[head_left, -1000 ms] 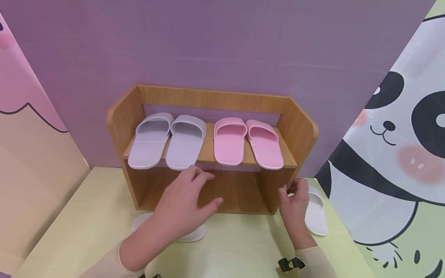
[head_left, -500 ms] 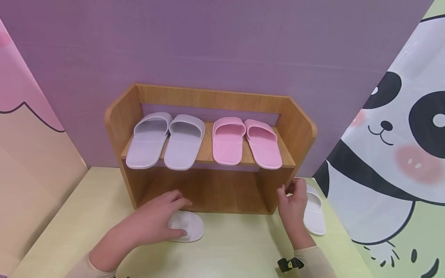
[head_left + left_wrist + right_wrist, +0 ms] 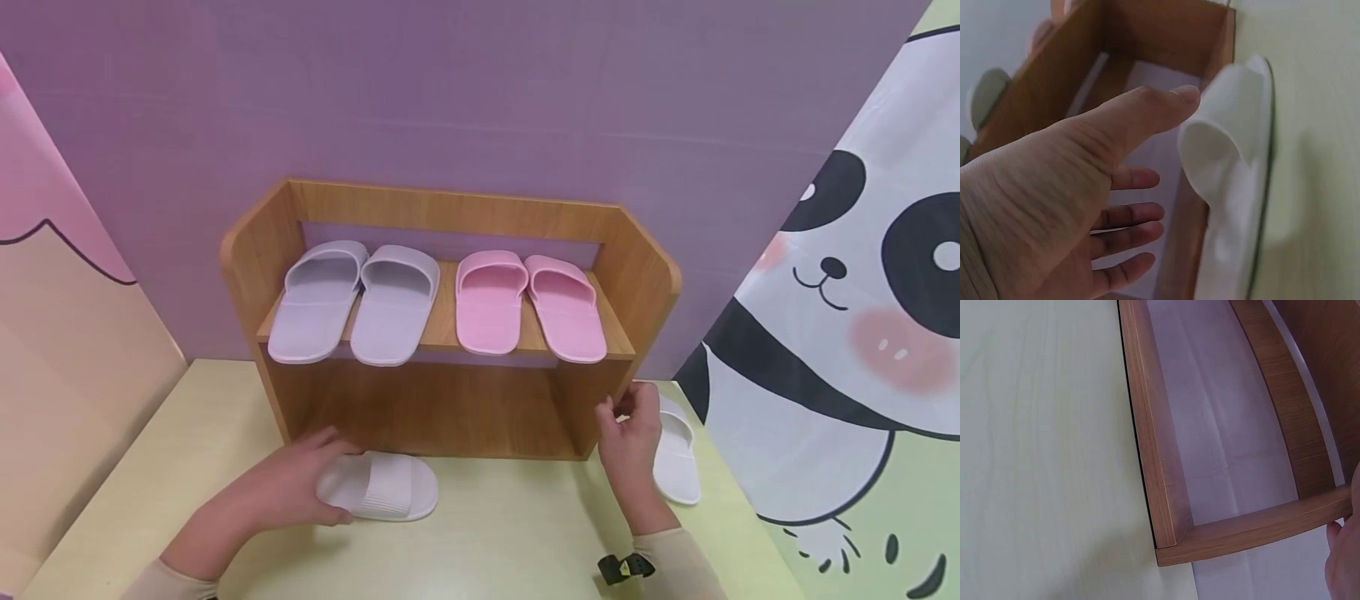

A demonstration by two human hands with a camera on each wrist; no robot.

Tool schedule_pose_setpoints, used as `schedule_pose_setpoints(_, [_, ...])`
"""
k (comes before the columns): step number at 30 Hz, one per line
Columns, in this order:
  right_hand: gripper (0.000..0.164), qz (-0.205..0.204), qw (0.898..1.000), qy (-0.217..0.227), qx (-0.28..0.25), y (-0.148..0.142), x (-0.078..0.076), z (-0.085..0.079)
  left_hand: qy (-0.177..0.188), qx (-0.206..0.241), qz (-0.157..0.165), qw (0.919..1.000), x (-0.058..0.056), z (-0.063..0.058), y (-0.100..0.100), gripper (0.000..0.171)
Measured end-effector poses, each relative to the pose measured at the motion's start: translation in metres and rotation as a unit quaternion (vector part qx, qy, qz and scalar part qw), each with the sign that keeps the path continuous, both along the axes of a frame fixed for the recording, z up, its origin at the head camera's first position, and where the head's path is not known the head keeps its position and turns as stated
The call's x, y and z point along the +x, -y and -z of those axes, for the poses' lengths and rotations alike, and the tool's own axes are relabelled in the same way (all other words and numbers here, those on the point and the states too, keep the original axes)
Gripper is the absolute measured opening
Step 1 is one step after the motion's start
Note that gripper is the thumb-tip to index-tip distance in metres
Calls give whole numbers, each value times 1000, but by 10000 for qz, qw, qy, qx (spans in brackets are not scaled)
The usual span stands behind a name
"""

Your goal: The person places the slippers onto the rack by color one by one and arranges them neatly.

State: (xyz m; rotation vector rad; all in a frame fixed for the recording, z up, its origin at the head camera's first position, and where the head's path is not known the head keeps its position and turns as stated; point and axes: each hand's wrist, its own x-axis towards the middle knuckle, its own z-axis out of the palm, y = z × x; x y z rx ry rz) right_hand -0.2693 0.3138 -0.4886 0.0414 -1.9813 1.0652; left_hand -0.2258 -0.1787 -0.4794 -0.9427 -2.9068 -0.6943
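Having shifted down-left, our left hand point(image 3: 294, 485) spreads wide around the heel of the white ribbed-strap slipper point(image 3: 392, 487), lower left, putting it within grasp; our right hand point(image 3: 634, 437) grips the brown wooden shelf point(image 3: 487, 408).

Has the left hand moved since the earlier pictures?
Yes: in the head view, the left hand has moved left and down relative to the wooden shoe rack.

Wood-grained rack point(image 3: 461, 207), smooth finish.
Lilac slippers point(image 3: 309, 321) and pink slippers point(image 3: 489, 317): smooth, matt, plastic-looking. White slipper point(image 3: 386, 488), seven o'clock: matt, partly ribbed. Worktop point(image 3: 510, 533): smooth, pale wood grain. Panda panel point(image 3: 832, 383), three o'clock: smooth, faint sheen.
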Motion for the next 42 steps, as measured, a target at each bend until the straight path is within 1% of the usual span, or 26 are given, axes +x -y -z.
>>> schedule_pose_setpoints(7, [20, 37, 9999, 97, 4, 0, 0, -1, -249, 129, -44, 9996, -6, 17, 14, 76])
schedule_pose_setpoints(12, [21, 74, 9998, 176, -32, 1, 0, -1, -541, 30, -49, 9985, -10, 32, 22, 77])
schedule_pose_setpoints(16, [21, 78, 9998, 176, -31, 0, 0, -1, -596, -48, -131, 9981, -11, 40, 26, 80])
schedule_pose_setpoints(20, [21, 99, 9999, 140, -2, 0, 1, 0, -411, -104, -174, 9989, -12, 43, 27, 82])
schedule_pose_setpoints(23, [21, 116, 9998, 147, 13, 0, 1, 0, -324, -85, -139, 9993, -12, 45, 28, 83])
schedule_pose_setpoints(31, [21, 86, 9999, 144, -30, 1, 0, 0, -396, 28, 6, 9992, -12, 51, 32, 82])
schedule_pose_setpoints(35, [21, 80, 9999, 87, -26, 1, 0, 0, -387, 110, 4, 9992, -11, 54, 35, 80])
schedule_pose_setpoints(39, [20, 61, 10000, 34, -23, 1, 0, 0, -385, 95, -17, 9992, -10, 54, 38, 80])
schedule_pose_setpoints(42, [19, 64, 10000, -11, -26, 1, 0, 0, -368, 62, 3, 9993, -9, 52, 39, 80])
